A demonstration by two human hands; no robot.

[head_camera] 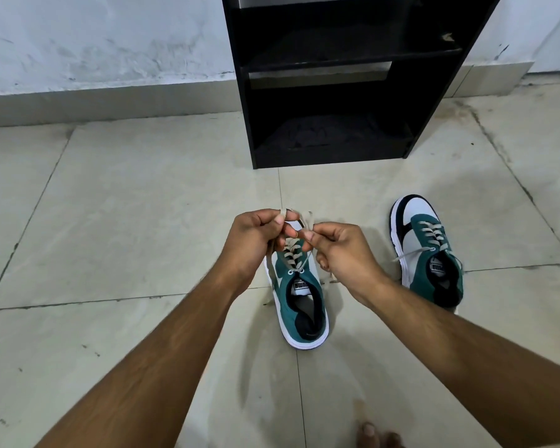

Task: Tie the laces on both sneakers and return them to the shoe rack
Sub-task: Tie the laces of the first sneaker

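Above the near sneaker (299, 299), laces (304, 221) between both hands.

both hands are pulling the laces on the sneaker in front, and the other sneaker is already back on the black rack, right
Not quite. The other sneaker sits on the floor tiles, right of the one being tied, not on the black rack. The head view shows this. The left hand and right hand do hold the laces.

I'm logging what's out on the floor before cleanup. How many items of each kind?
Sneakers: 2 (one being laced, one to its right)
Shoe rack: 1
Total: 3
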